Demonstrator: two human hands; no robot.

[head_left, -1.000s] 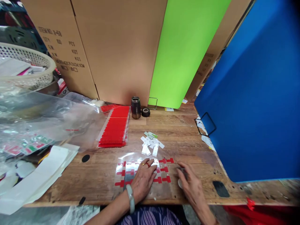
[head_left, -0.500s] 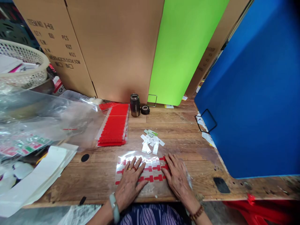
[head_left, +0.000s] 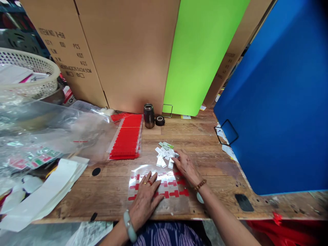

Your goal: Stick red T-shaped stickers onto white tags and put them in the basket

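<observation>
A clear plastic sheet with rows of red T-shaped stickers (head_left: 165, 194) lies in front of me on the wooden table. Flat on its left part rests my left hand (head_left: 147, 193), fingers spread, covering some of the stickers. My right hand (head_left: 186, 165) reaches over the sheet's upper right to a loose pile of small white tags (head_left: 163, 155). Its thumb and index finger are apart at the pile's right edge and touch the tags; nothing shows clearly held. Two greenish tags (head_left: 166, 146) lie at the back of the pile.
A banded stack of red sticker sheets (head_left: 126, 136) lies left of the pile. Behind stand an uncapped dark flask (head_left: 149, 116) and its lid (head_left: 160, 120). Large cardboard (head_left: 128, 51), green (head_left: 202, 54) and blue boards (head_left: 279, 112) wall the back and right. Plastic bags (head_left: 56, 126) crowd the left.
My right hand has lifted off the sheet's right side and moved forward to the tag pile, uncovering red stickers there. My left hand stays on the sheet.
</observation>
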